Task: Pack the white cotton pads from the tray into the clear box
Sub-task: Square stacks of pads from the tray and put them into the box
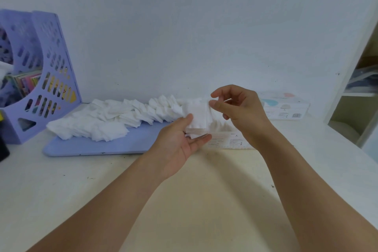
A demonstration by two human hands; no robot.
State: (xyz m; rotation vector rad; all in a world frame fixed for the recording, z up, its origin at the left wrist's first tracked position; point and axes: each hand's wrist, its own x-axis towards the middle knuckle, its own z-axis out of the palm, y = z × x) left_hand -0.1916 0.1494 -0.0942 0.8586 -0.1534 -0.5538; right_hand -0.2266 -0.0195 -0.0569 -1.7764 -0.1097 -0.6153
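1. Left hand (pixel 180 141) grips a small stack of cotton pads (pixel 197 118): thumb on the front face, fingers curled under the bottom edge. The stack is square, soft, matte white and held upright, just right of the tray.
2. Right hand (pixel 239 108) is above and right of the stack, fingers loosely curled. Thumb and forefinger sit at the stack's top right corner; can't tell if they actually pinch a pad.
3. Tray (pixel 106 146): flat lavender plastic with rounded corners. Loose pads (pixel 110 117) lie heaped across its back half in overlapping drifts; the front strip is bare.
4. Clear box (pixel 227 139): thin transparent plastic with a printed label, just right of the tray and mostly hidden behind both hands. White shapes show through it, probably pads.
5. Second printed box (pixel 286 108) lies further right of the tray, against the wall.
6. Lavender perforated file holder (pixel 38 71) with books stands left of the tray.
7. Table (pixel 204 200) is a pale, scuffed surface against a white painted wall. The area in front of the tray holds only the forearms.
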